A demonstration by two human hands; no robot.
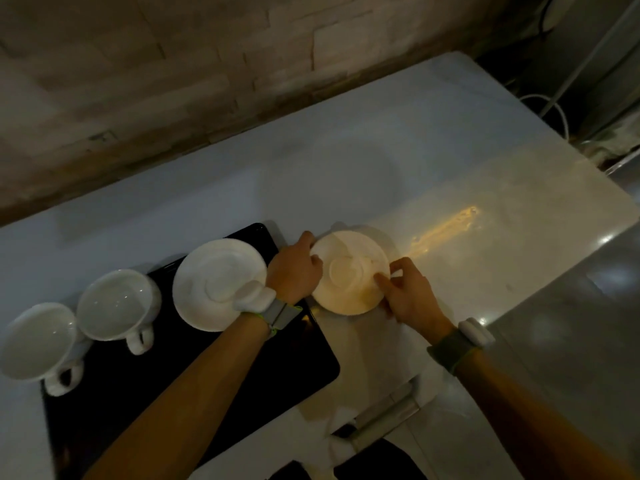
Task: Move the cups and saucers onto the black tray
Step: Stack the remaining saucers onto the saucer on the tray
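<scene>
Between the two hands sits a white saucer, round and glossy, with a shallow circular well pressed into its middle. The left hand curls over the saucer's left rim, thumb on the far edge and fingers bent down onto the glazed face. The right hand pinches the near right rim, thumb pressed on top and the other fingers tucked below the edge. Whether the saucer rests on the pale counter or is lifted just off it cannot be told; it lies just beyond the right edge of the black tray, not on it.

Just to the left of the left hand, touching distance from the wrist, a second saucer of the same white ceramic lies flat on the tray's far right part. Further left of that hand stands a wide, smooth white cup with a looped handle facing the person, on the tray. Beyond it, farthest from both hands, another cup sits at the tray's left edge, handle also turned near.

The tray is flat, matte black, with rounded corners. Both wrists wear grey bands. The counter is smooth and reflective, catching a warm streak of light to the right of the right hand.
</scene>
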